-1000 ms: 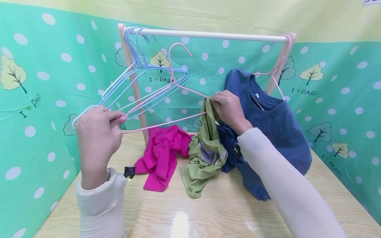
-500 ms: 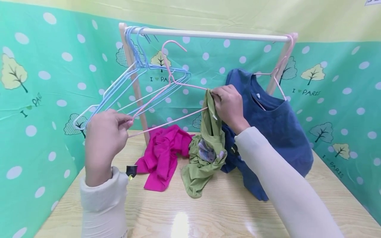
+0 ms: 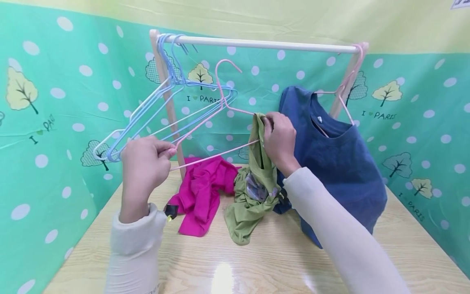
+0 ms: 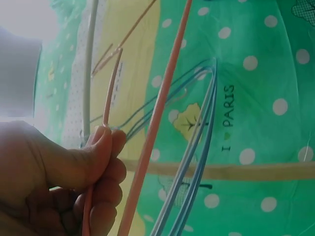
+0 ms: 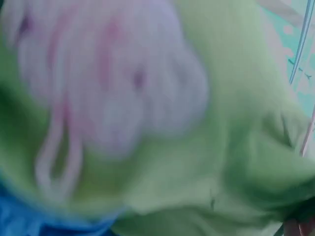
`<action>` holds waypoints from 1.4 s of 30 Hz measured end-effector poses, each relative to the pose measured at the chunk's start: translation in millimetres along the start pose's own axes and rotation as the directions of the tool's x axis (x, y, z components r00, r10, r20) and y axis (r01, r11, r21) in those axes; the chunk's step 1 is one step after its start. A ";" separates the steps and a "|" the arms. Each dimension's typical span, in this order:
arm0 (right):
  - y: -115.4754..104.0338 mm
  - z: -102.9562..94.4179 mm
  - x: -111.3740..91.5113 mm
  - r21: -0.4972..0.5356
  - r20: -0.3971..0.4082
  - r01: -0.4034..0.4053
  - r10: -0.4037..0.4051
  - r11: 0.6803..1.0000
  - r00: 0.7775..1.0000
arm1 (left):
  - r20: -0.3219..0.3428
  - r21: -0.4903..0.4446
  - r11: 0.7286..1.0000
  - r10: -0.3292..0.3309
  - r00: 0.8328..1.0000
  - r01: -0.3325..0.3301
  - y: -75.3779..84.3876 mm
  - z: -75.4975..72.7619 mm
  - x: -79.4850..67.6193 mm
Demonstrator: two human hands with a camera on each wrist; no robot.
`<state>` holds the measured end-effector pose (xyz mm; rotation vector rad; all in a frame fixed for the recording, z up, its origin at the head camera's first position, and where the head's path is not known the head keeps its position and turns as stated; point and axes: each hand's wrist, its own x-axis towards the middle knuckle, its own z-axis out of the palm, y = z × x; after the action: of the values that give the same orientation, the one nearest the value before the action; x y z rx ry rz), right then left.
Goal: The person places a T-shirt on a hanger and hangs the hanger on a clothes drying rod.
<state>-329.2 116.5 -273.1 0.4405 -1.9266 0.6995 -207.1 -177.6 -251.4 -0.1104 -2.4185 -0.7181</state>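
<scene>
Between the left hand's (image 3: 145, 165) bent thumb and fingers I see the pink hanger (image 4: 157, 109) pinched, its far end inside the green garment (image 3: 265, 171) that the right hand (image 3: 280, 139) grips, magenta cloth (image 3: 202, 192) below between both.

Wood-grain table (image 3: 187, 261) under magenta cloth (image 3: 202, 188) and lower folds of a green garment (image 3: 241, 222)
</scene>
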 end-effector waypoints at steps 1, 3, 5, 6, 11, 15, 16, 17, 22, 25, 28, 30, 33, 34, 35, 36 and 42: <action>-1.8 0.8 -1.5 0.016 -0.011 -0.029 0.029 0.999 1.000 | -0.001 -0.001 1.000 -0.007 1.000 0.007 2.4 1.8 -0.4; -6.2 2.5 -4.4 0.045 -0.027 -0.076 0.077 0.996 0.997 | -0.005 0.002 1.000 -0.006 1.000 0.006 7.4 5.7 -0.7; -11.3 4.2 -7.1 0.067 -0.031 -0.102 0.104 0.992 0.994 | -0.009 -0.009 1.000 -0.003 1.000 0.003 11.7 9.6 -1.1; -13.5 5.1 -8.5 0.077 -0.028 -0.107 0.110 0.991 0.994 | -0.010 -0.011 1.000 -0.001 1.000 0.001 13.3 11.1 -1.2; -18.7 7.1 -14.5 0.094 -0.017 -0.103 0.105 0.990 0.994 | -0.030 -0.017 1.000 0.009 0.999 -0.010 13.1 13.3 -2.0; -14.3 5.0 -14.0 0.099 0.002 -0.059 0.059 0.993 0.998 | -0.051 -0.021 0.999 0.026 0.998 -0.027 7.4 9.1 -2.4; -12.3 3.6 -12.7 0.108 0.013 -0.042 0.040 0.993 0.999 | -0.057 -0.024 0.999 0.034 0.998 -0.035 6.0 7.3 -2.6; -9.4 2.1 -11.4 0.123 0.029 -0.022 0.019 0.992 0.999 | -0.063 -0.027 0.999 0.043 0.997 -0.045 4.5 5.5 -2.5; 12.3 -5.6 -6.0 0.230 0.150 -0.053 0.019 0.972 0.988 | -0.068 -0.037 0.998 0.057 0.996 -0.059 -2.4 -2.2 -1.6; 24.2 -9.9 -3.9 0.229 0.201 -0.137 0.091 0.964 0.975 | -0.056 -0.042 0.997 0.057 0.997 -0.060 -4.8 -4.2 -0.9; 31.7 -14.6 -0.4 0.167 0.238 -0.133 0.091 0.977 0.967 | -0.050 -0.043 0.997 0.065 0.997 -0.068 -5.8 -5.5 -1.3; 35.7 -17.0 1.1 0.119 0.263 -0.080 0.047 0.990 0.964 | -0.048 -0.038 0.997 0.068 0.997 -0.070 -6.4 -6.5 -1.8; 40.6 -20.7 2.0 0.065 0.286 0.001 -0.020 0.998 0.958 | -0.044 -0.036 0.997 0.065 0.997 -0.067 -7.9 -7.6 -1.8; 42.4 -21.3 1.8 0.056 0.284 0.022 -0.037 0.998 0.958 | -0.041 -0.037 0.997 0.061 0.997 -0.062 -8.4 -8.1 -1.6; 44.5 -21.8 1.4 0.053 0.274 0.043 -0.056 0.998 0.960 | -0.038 -0.036 0.998 0.057 0.998 -0.059 -9.2 -8.7 -1.5; 46.5 -22.2 0.9 0.057 0.257 0.064 -0.076 0.996 0.963 | -0.033 -0.037 0.998 0.051 0.998 -0.052 -9.9 -9.5 -1.4; 54.5 -23.7 -2.6 0.123 0.076 0.212 -0.222 0.970 0.972 | -0.009 -0.036 0.999 0.032 0.999 -0.032 -13.5 -13.2 0.0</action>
<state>-343.3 173.5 -282.7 0.7536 -1.8912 0.6566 -203.4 -195.9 -248.9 -0.1596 -2.3908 -0.7461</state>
